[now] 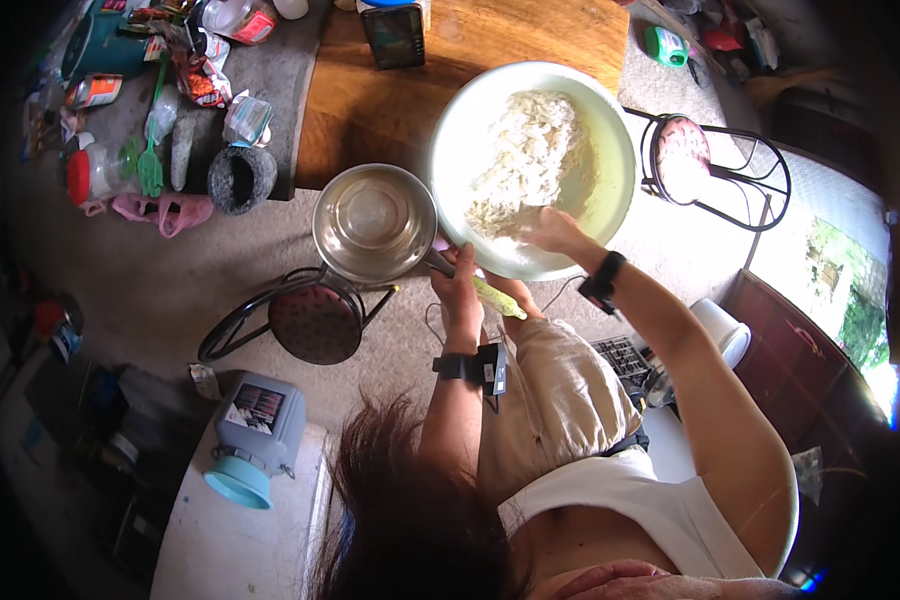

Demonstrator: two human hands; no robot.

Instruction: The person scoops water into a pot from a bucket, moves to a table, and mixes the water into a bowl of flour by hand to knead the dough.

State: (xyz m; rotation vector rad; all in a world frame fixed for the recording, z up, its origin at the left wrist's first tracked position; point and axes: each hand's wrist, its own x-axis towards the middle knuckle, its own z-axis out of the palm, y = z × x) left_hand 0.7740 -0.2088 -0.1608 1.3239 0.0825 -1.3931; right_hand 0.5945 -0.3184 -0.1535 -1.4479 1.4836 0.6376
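A large pale green basin (607,217) holds a shaggy, whitish dough-like mass (529,150) and stands at the near right part of the wooden table. My right hand (555,231) is inside the basin at the near edge of the mass; its fingertips are partly hidden there. With my left hand (459,289) I grip the handle of a metal pan (375,223), just left of the basin. The pan is tilted towards the camera and I see nothing in it. The yellow-green end of its handle (501,298) sticks out past my left hand.
A phone (394,37) stands upright on the wooden table (367,112). On the grey surface at left are a stone mortar (241,180), a pestle (183,151), jars and packets. Round-seated metal chairs stand below the pan (315,324) and right of the basin (681,159).
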